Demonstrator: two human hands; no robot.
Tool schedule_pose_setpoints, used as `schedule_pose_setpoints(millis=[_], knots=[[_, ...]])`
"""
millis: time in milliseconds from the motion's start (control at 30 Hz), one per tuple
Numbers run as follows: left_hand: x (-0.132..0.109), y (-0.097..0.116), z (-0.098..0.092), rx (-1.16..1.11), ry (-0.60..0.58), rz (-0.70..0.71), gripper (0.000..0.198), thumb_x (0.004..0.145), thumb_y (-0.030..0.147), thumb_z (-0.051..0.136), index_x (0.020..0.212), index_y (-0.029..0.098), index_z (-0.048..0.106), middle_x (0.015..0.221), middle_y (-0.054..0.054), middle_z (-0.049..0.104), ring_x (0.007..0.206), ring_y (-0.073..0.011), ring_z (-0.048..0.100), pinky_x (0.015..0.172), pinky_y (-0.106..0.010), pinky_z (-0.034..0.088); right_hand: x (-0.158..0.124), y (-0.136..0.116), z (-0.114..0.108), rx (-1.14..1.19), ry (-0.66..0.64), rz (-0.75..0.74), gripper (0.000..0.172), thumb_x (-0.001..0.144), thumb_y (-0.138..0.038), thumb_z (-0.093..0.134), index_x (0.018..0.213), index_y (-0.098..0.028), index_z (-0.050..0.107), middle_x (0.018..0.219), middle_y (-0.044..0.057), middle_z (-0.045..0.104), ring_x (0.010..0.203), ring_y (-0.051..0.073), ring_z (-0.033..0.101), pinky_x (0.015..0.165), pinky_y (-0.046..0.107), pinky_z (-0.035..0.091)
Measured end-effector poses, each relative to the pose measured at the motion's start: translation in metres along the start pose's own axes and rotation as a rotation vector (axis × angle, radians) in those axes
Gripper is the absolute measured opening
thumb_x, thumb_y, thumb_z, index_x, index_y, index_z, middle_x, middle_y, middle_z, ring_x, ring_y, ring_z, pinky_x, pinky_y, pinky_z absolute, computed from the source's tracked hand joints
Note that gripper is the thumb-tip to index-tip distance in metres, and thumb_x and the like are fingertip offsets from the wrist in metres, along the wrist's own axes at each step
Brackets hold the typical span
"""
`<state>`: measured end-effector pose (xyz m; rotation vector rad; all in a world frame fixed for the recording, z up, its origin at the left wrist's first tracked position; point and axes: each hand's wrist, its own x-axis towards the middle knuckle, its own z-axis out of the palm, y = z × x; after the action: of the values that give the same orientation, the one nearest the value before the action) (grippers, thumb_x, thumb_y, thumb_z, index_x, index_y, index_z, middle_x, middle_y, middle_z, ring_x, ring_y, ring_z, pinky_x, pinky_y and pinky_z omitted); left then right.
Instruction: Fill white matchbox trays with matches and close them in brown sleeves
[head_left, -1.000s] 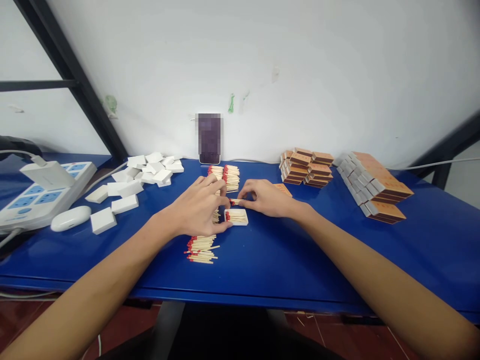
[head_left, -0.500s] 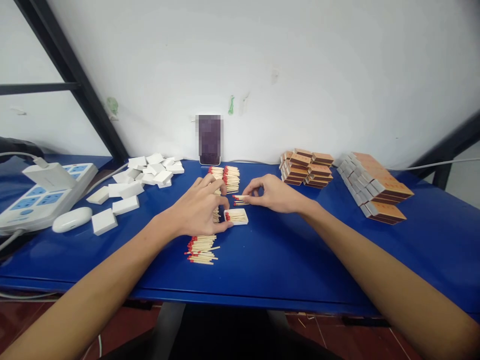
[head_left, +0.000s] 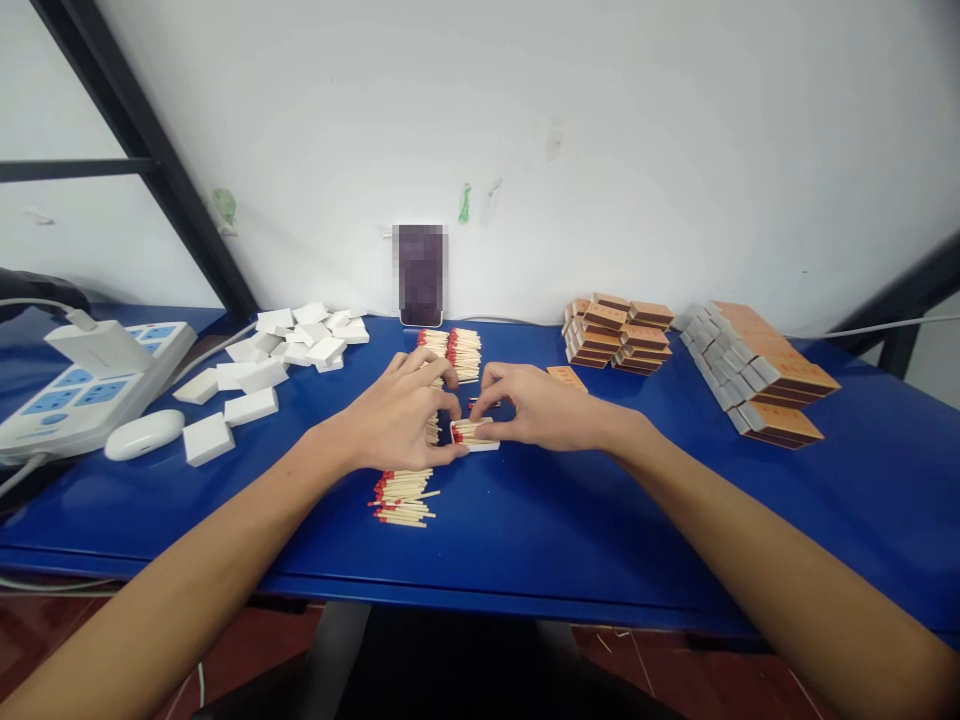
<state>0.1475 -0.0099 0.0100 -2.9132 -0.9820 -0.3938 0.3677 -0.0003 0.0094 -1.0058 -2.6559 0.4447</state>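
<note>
My left hand [head_left: 401, 415] curves over a row of matches, its thumb and index finger closed on the left end of a small white matchbox tray [head_left: 491, 446]. Red-tipped matches fill the tray, heads to the left. Above it, my right hand [head_left: 529, 405] has thumb and fingers pinched on matches at the tray's opening; its fingers partly cover them. A few loose matches lie just behind the tray, mostly hidden by the right fingers. Two match bundles [head_left: 465, 356] stand behind my left hand, and a loose match pile [head_left: 405, 498] lies in front of it.
White trays [head_left: 259, 377] are heaped at the left, near an earbud case [head_left: 145, 436] and a power strip [head_left: 90, 395]. Orange matchboxes [head_left: 645, 335] are stacked at right, with a larger stack [head_left: 780, 350] farther right. One matchbox [head_left: 568, 378] lies behind my right wrist. A phone [head_left: 421, 275] leans on the wall.
My right hand has moved toward me and slightly left, from behind the tray to over it, with matches. A matchbox behind its wrist is now visible. My left hand stays at the tray.
</note>
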Motion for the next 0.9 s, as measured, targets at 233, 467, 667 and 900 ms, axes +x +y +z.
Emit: schedule_pose_setpoints(millis=[233,467,667,900], knots=[[0.0005,0.0001,-0.0002,-0.012,-0.022,0.001,0.034,0.081,0.053,0.060,0.085,0.022,0.074,0.110,-0.008,0.056,0.108,-0.0271,0.044,0.091,-0.045,0.035,-0.0019,0.0044,-0.0036,0.066,-0.055,0.045,0.023,0.085,-0.040,0.063,0.088,-0.020,0.074,0.087,0.004,0.062,0.077,0.015,0.055,0.070,0.028,0.038],[0.0001,0.0004,-0.0009,-0.019,-0.032,0.002,0.036,0.080,0.054,0.062,0.087,0.020,0.072,0.110,-0.008,0.057,0.107,-0.0270,0.045,0.091,-0.044,0.034,-0.0008,0.0035,-0.0034,0.187,-0.113,0.070,0.024,0.082,-0.041,0.064,0.083,-0.020,0.076,0.076,0.002,0.066,0.067,0.013,0.054,0.063,0.026,0.038],[-0.0004,0.0012,-0.0029,-0.040,-0.045,0.033,0.034,0.080,0.052,0.063,0.087,0.020,0.072,0.110,-0.007,0.058,0.105,-0.0256,0.046,0.094,-0.044,0.032,0.0011,0.0065,-0.0002,0.198,-0.091,0.098,0.024,0.078,-0.043,0.068,0.075,-0.020,0.072,0.072,0.001,0.065,0.066,0.013,0.054,0.060,0.025,0.037],[-0.0004,-0.0010,-0.0012,-0.021,-0.032,0.032,0.035,0.080,0.053,0.064,0.089,0.020,0.072,0.109,-0.007,0.058,0.106,-0.0259,0.046,0.093,-0.044,0.033,-0.0022,0.0079,-0.0075,0.238,-0.141,0.163,0.023,0.078,-0.043,0.067,0.081,-0.021,0.074,0.068,-0.001,0.068,0.059,0.012,0.055,0.057,0.025,0.036]])
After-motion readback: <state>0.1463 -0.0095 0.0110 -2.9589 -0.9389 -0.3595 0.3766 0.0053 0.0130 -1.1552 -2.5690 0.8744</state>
